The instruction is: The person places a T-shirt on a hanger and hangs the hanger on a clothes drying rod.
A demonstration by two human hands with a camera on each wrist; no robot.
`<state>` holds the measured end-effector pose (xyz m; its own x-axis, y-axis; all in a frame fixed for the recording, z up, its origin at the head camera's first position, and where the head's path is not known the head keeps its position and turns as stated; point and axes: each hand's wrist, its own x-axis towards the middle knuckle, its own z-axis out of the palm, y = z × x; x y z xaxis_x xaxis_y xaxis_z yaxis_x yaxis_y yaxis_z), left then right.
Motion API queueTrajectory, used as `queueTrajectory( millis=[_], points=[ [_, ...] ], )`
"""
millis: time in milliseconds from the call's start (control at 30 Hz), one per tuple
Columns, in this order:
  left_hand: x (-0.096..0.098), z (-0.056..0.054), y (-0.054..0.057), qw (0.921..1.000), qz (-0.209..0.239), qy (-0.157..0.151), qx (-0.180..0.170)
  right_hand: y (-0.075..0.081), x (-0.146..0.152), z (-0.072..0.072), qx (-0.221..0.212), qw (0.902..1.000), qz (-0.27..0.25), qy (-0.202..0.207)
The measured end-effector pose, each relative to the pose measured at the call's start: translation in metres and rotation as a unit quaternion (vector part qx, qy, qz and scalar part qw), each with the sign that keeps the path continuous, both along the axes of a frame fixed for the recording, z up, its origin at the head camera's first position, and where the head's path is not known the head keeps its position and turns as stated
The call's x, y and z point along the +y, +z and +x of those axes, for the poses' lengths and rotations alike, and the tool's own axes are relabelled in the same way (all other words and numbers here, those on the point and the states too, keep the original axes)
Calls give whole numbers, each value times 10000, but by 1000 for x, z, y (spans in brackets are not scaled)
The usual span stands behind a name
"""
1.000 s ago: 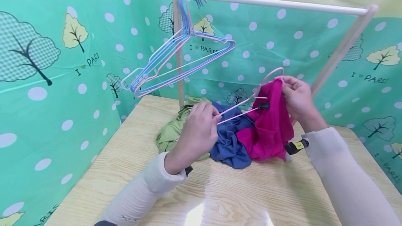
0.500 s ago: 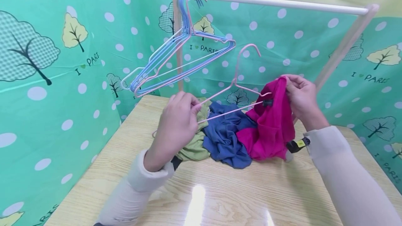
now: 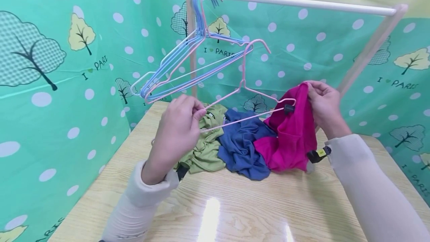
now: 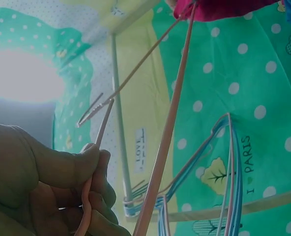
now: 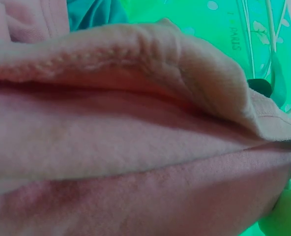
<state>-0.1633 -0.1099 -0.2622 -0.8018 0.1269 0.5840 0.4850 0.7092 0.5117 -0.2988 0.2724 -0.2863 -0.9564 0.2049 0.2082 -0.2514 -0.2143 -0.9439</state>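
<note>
My left hand [image 3: 178, 126] pinches one arm of a pink wire hanger [image 3: 242, 83], whose hook points up and to the right. The left wrist view shows thumb and fingers around the pink wire [image 4: 89, 189]. My right hand [image 3: 324, 104] grips the upper edge of a magenta garment [image 3: 292, 141] and lifts it off the table. The hanger's far end lies at the garment's opening, close to a small black tag [image 3: 289, 109]. Folds of the garment [image 5: 135, 132] fill the right wrist view, where only a bit of the hand [image 5: 285, 211] shows.
A blue garment [image 3: 243, 145] and a green garment [image 3: 208, 152] lie crumpled on the wooden table [image 3: 255, 208]. Behind them stands a rack with a white rail [image 3: 302, 3]; several blue, white and pink hangers [image 3: 198, 40] hang at its left end. Patterned cloth [image 3: 67, 122] surrounds the table.
My left hand has moved left with the hanger, and the hook has swung up into view, away from the magenta garment. My right hand stays almost in place, holding the garment.
</note>
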Motion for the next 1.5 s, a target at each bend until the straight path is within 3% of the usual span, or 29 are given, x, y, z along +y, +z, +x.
queueTrajectory(
  millis=[300, 367, 500, 600, 667, 733, 867, 933, 967, 1033, 1067, 1100, 1133, 1233, 1267, 1300, 1367, 1500],
  points=[
    [14, -8, -9, 9994, -182, -170, -249, 0, -14, 2, -94, 9954, 808, -501],
    [17, -10, -12, 9990, -253, -219, -282, 0, -18, 4, -97, 9892, 1270, -723],
    [27, -11, -18, 9985, -340, -362, -216, 1, -28, 7, -24, 9666, 2322, -1089],
    [35, -10, -23, 9979, -404, -488, -115, 3, -35, 9, 41, 9564, 2677, -1163],
    [39, -9, -26, 9976, -428, -536, -42, 5, -38, 11, 45, 9566, 2678, -1149],
    [42, -9, -28, 9975, -437, -555, 25, 8, -40, 12, 41, 9640, 2422, -1097],
    [43, -9, -30, 9977, -456, -497, 95, 15, -41, 13, 120, 9864, 1362, -915],
    [43, -9, -29, 9979, -428, -462, 128, 18, -41, 13, 240, 9915, 930, -883],
    [42, -9, -29, 9981, -396, -445, 155, 19, -40, 14, 303, 9913, 919, -893],
    [41, -9, -28, 9985, -276, -424, 216, 20, -38, 15, 492, 9825, 1506, -974],
    [41, -8, -27, 9986, -207, -407, 254, 20, -36, 15, 616, 9698, 2114, -1052],
    [40, -8, -26, 9987, -139, -392, 288, 19, -33, 15, 790, 9488, 2843, -1130],
    [40, -8, -25, 9988, -84, -379, 313, 17, -30, 15, 1027, 9204, 3579, -1191],
    [39, -8, -24, 9989, 6, -334, 318, 13, -19, 11, 1933, 8112, 5370, -1270],
    [39, -8, -24, 9990, 3, -319, 313, 12, -15, 10, 2212, 7804, 5720, -1223],
    [39, -9, -24, 9991, -4, -307, 299, 12, -11, 9, 2449, 7575, 5945, -1132],
    [39, -9, -25, 9993, -23, -284, 251, 12, -3, 8, 2787, 7262, 6209, -974],
    [38, -10, -24, 9995, -48, -239, 199, 11, 13, 8, 3138, 6874, 6510, -717]
  ],
)
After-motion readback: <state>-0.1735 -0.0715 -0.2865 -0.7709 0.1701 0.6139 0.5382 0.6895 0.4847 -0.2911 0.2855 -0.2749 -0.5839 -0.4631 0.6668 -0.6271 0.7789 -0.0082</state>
